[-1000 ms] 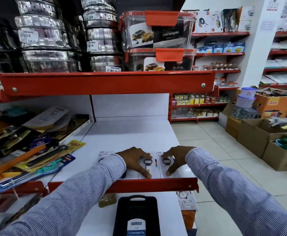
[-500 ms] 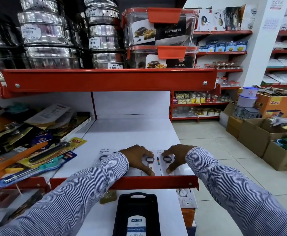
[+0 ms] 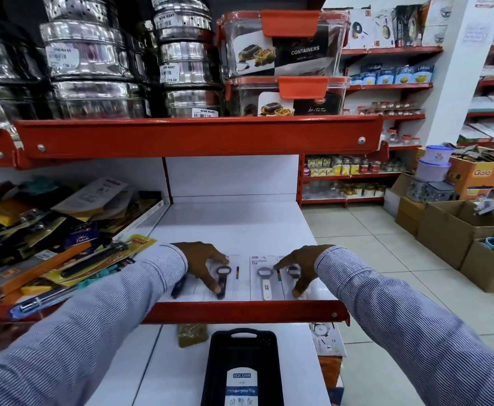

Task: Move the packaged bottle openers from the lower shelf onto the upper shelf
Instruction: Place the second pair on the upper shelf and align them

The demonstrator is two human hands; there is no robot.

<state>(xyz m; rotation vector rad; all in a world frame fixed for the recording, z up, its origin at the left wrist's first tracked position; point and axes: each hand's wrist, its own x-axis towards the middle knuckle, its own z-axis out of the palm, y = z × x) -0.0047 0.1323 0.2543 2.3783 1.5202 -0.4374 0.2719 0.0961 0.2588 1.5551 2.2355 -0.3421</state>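
Left hand (image 3: 204, 266): fingers spread, fingertips pressing flat on a dark-handled packaged bottle opener (image 3: 221, 281). Right hand (image 3: 299, 266): fingers spread, resting on another packaged opener (image 3: 294, 272). A white-handled packaged opener (image 3: 266, 281) lies between them. All three lie flat on the white shelf (image 3: 234, 227), just behind its red front lip (image 3: 239, 310).
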